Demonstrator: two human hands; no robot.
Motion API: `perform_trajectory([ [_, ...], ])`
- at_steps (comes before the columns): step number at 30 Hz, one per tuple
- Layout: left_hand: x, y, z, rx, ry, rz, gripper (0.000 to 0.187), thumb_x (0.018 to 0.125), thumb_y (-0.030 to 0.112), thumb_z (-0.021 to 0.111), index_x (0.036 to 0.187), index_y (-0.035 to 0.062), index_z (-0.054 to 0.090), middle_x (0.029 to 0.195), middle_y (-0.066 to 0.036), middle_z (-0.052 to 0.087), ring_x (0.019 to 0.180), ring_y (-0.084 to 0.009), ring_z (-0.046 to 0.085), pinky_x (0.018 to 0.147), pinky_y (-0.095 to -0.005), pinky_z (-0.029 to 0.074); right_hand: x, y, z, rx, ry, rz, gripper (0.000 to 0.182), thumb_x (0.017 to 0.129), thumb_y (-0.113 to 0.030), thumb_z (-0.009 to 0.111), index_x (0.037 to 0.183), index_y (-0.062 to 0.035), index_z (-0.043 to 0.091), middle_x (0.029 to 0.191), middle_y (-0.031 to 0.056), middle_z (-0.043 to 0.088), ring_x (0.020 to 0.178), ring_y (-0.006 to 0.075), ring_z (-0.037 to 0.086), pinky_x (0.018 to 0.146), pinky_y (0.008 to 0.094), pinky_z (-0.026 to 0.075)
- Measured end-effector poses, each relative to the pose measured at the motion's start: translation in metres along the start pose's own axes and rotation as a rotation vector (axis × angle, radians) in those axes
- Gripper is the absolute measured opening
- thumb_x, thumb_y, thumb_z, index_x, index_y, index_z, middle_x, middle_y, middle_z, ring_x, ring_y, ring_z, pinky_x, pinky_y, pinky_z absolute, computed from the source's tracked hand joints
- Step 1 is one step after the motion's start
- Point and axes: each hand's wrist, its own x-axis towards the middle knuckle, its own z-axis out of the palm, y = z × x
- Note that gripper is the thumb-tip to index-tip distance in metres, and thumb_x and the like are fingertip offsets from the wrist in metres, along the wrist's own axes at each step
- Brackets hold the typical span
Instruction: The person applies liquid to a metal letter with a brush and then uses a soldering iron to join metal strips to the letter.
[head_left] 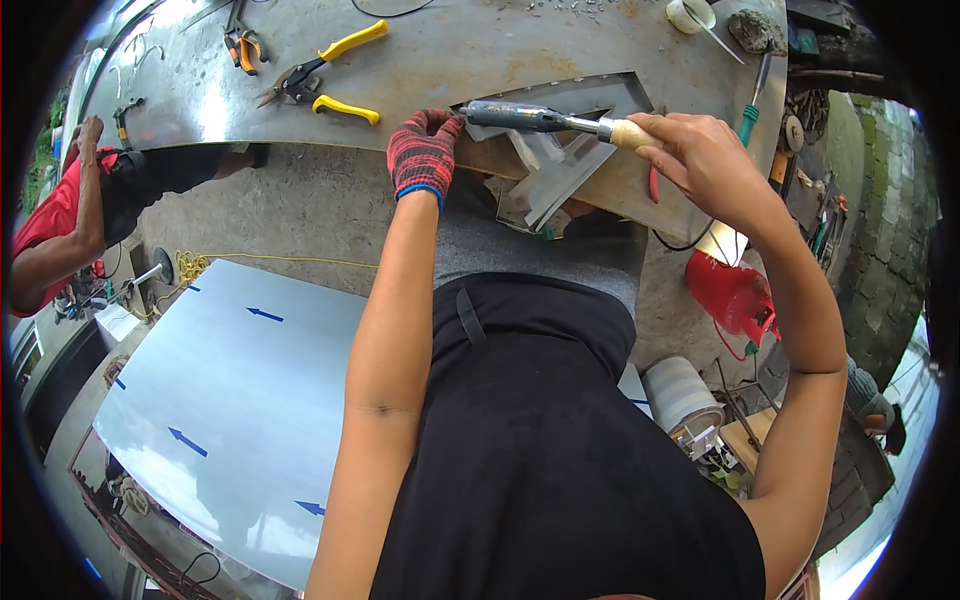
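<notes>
My bare right hand point(685, 160) is closed around the pale wooden handle of a large soldering iron point(515, 117), which has a dark thick barrel and points left. My left hand point(421, 152), in a red and black knit glove, has its fingers curled at the iron's far end. What sits between those fingers is hidden. Under the iron lies a bent sheet metal piece point(565, 170), partly over the bench edge. Left of the gloved hand, yellow-handled tin snips point(315, 78) rest on the metal bench point(440, 60).
Orange-handled pliers point(241, 45) and a white cup point(690, 15) lie farther back. A teal-handled tool point(752, 110) is at the right edge. Below stand a red gas tank point(728, 293) and a large sheet with blue arrows point(240, 400). Another person in red point(60, 220) stands left.
</notes>
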Motion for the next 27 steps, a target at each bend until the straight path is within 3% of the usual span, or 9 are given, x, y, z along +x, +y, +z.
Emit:
perform_trajectory([
  [5, -0.002, 0.003, 0.000, -0.016, 0.013, -0.008, 0.027, 0.090, 0.030, 0.080, 0.104, 0.0073, 0.078, 0.095, -0.014, 0.078, 0.086, -0.0249, 0.072, 0.083, -0.0385, 0.055, 0.003, -0.001, -0.002, -0.045, 0.001, -0.016, 0.029, 0.099, -0.021, 0.064, 0.123, -0.0060, 0.070, 0.090, 0.0179, 0.071, 0.087, 0.0398, 0.068, 0.080, 0.0477, 0.051],
  [7, -0.001, 0.004, 0.000, -0.001, -0.004, -0.046, 0.027, 0.090, 0.028, 0.082, 0.105, 0.0071, 0.078, 0.095, -0.010, 0.078, 0.088, -0.0186, 0.070, 0.085, -0.0359, 0.053, 0.004, -0.002, -0.003, -0.056, 0.003, -0.021, 0.029, 0.098, -0.020, 0.064, 0.123, -0.0060, 0.070, 0.092, 0.0183, 0.071, 0.089, 0.0401, 0.068, 0.081, 0.0476, 0.051],
  [10, -0.002, 0.002, -0.001, -0.002, 0.001, -0.004, 0.027, 0.090, 0.030, 0.080, 0.105, 0.0072, 0.078, 0.097, -0.014, 0.078, 0.089, -0.0255, 0.073, 0.084, -0.0386, 0.055, 0.005, -0.002, -0.006, -0.049, 0.010, -0.011, 0.030, 0.098, -0.020, 0.064, 0.123, -0.0061, 0.071, 0.097, 0.0194, 0.072, 0.092, 0.0408, 0.067, 0.083, 0.0480, 0.052],
  [13, -0.001, 0.000, 0.000, -0.020, -0.007, -0.017, 0.028, 0.090, 0.030, 0.080, 0.106, 0.0071, 0.078, 0.098, -0.015, 0.078, 0.090, -0.0257, 0.074, 0.085, -0.0385, 0.055, 0.006, -0.002, -0.006, -0.007, -0.031, 0.035, 0.031, 0.098, -0.020, 0.063, 0.124, -0.0059, 0.070, 0.098, 0.0201, 0.072, 0.094, 0.0415, 0.067, 0.084, 0.0483, 0.051],
  [15, 0.001, -0.001, 0.001, -0.020, -0.007, -0.015, 0.029, 0.090, 0.031, 0.080, 0.106, 0.0070, 0.078, 0.098, -0.015, 0.078, 0.090, -0.0258, 0.074, 0.086, -0.0386, 0.055, 0.005, 0.003, -0.003, 0.009, 0.016, -0.039, 0.034, 0.097, -0.019, 0.067, 0.126, 0.0000, 0.068, 0.094, 0.0235, 0.069, 0.084, 0.0414, 0.065, 0.079, 0.0450, 0.050],
  [19, 0.001, -0.003, 0.001, -0.007, -0.003, -0.003, 0.030, 0.090, 0.031, 0.080, 0.107, 0.0069, 0.078, 0.098, -0.014, 0.078, 0.091, -0.0264, 0.074, 0.086, -0.0388, 0.055, 0.005, -0.004, -0.006, -0.017, 0.009, -0.025, 0.034, 0.097, -0.019, 0.066, 0.126, 0.0001, 0.068, 0.093, 0.0232, 0.069, 0.084, 0.0416, 0.064, 0.080, 0.0449, 0.050],
  [21, 0.000, -0.001, 0.001, -0.004, -0.001, -0.005, 0.029, 0.090, 0.031, 0.080, 0.107, 0.0069, 0.078, 0.098, -0.014, 0.078, 0.091, -0.0262, 0.074, 0.086, -0.0388, 0.055, 0.006, -0.007, -0.008, -0.049, -0.018, 0.019, 0.032, 0.098, -0.021, 0.063, 0.125, -0.0052, 0.070, 0.099, 0.0205, 0.071, 0.095, 0.0413, 0.067, 0.084, 0.0485, 0.051],
  [27, -0.002, 0.005, -0.003, 0.014, -0.010, -0.045, 0.030, 0.089, 0.031, 0.081, 0.106, 0.0070, 0.078, 0.097, -0.012, 0.078, 0.090, -0.0228, 0.072, 0.086, -0.0376, 0.054, 0.003, -0.008, -0.016, 0.008, -0.030, 0.049, 0.032, 0.098, -0.021, 0.064, 0.123, -0.0016, 0.071, 0.096, 0.0221, 0.071, 0.089, 0.0420, 0.066, 0.081, 0.0469, 0.051],
])
